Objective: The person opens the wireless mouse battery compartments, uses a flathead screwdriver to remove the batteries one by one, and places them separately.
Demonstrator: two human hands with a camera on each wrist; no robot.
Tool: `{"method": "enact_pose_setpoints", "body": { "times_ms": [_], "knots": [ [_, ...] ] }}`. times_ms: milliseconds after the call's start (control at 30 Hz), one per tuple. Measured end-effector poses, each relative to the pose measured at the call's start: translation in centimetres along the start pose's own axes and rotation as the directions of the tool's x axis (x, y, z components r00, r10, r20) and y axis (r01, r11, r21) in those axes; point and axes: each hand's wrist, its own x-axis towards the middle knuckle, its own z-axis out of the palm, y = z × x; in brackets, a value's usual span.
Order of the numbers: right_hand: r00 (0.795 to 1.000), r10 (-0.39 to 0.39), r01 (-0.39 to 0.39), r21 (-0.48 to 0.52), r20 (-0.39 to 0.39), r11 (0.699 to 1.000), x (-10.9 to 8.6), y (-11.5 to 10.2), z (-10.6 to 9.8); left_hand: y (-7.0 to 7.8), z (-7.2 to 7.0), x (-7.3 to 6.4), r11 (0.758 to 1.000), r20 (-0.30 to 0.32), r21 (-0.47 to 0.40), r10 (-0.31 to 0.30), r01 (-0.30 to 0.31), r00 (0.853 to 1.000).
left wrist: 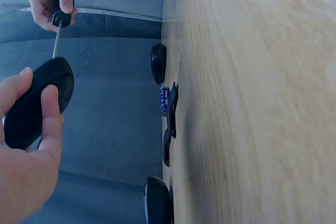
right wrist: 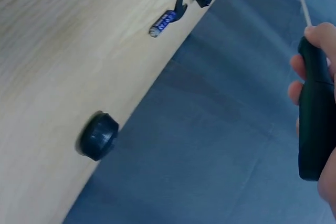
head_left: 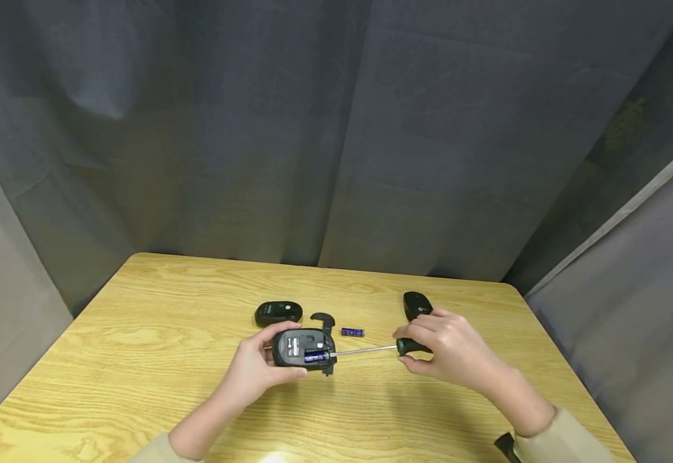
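Observation:
My left hand [head_left: 255, 368] holds a black computer mouse [head_left: 293, 341] above the table, underside up, thumb along the near edge. A blue battery [head_left: 315, 357] lies in its uncovered compartment. My right hand [head_left: 449, 347] grips the dark green handle of a screwdriver [head_left: 365, 350]. The screwdriver's thin metal shaft points left, its tip at the mouse's right end by the battery. Exactly what the tip touches is too small to tell. In the left wrist view the mouse [left wrist: 39, 103] shows its smooth back, fingers curled round it.
On the wooden table [head_left: 168, 334] lie a loose blue battery [head_left: 352, 332] and thin black curved pieces [head_left: 323, 318], partly behind the held mouse. A second black mouse [head_left: 278, 312] sits far left, another [head_left: 416, 305] beyond my right hand. A dark object [head_left: 507, 447] shows beside the right sleeve.

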Motion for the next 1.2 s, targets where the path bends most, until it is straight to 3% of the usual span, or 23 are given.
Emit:
{"method": "enact_pose_setpoints", "body": {
  "times_ms": [233, 633, 767, 1000, 1200],
  "knots": [
    [0.996, 0.02, -0.009, 0.121, -0.086, 0.993, -1.1, 0.6, 1.3, -0.2, -0.2, 0.0, 0.997, 0.019, -0.06, -0.053, 0.054, 0.998],
    [0.985, 0.15, -0.125, 0.247, -0.088, 0.961, -2.6, 0.1, 3.7, -0.8, -0.3, -0.1, 0.965, 0.059, -0.221, -0.128, 0.138, 0.99],
    [0.976, 0.199, -0.159, 0.328, -0.091, 0.931, -2.9, -0.2, 4.3, -1.0, -0.4, 0.0, 0.954, 0.078, -0.252, -0.146, 0.162, 0.986],
    [0.96, 0.267, -0.191, 0.511, -0.078, 0.838, -3.1, -0.6, 5.4, -1.1, -0.4, 0.1, 0.925, 0.135, -0.329, -0.153, 0.19, 0.979],
    [0.947, 0.313, -0.219, 0.564, -0.075, 0.796, -2.3, -1.8, 4.8, -1.1, -0.4, 0.0, 0.907, 0.178, -0.379, -0.125, 0.185, 0.976]
  ]
}}
